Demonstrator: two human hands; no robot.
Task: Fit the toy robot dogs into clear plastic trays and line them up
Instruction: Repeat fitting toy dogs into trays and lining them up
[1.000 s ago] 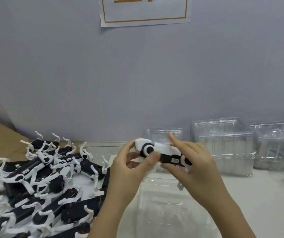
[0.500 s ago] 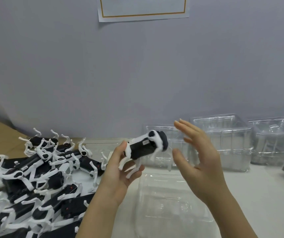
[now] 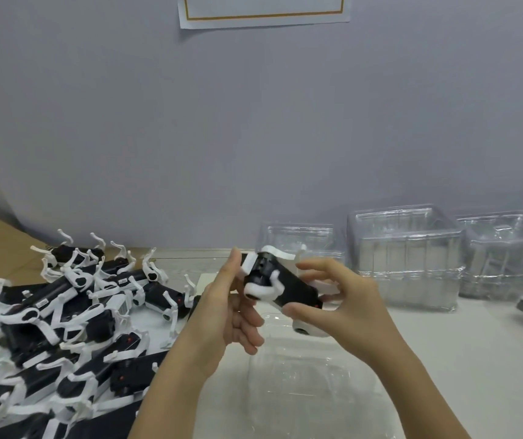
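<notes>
Right hand [image 3: 348, 307] has rejoined left hand [image 3: 225, 312], both gripping the toy dog [image 3: 290, 291] above the seemingly white table [image 3: 462, 359].

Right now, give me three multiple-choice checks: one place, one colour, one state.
1. Where is the pile of toy robot dogs? A) right of the hands B) left of the hands C) in a bucket
2. What colours is the held toy robot dog? A) red and yellow B) all blue C) black and white
3. Where is that dog? A) gripped by left hand and right hand above the clear tray B) seated in the tray C) on the pile
Answers: 1 B, the heap lies left of both hands; 2 C, black body, white legs; 3 A, fingers of both hands curl round it.
</notes>
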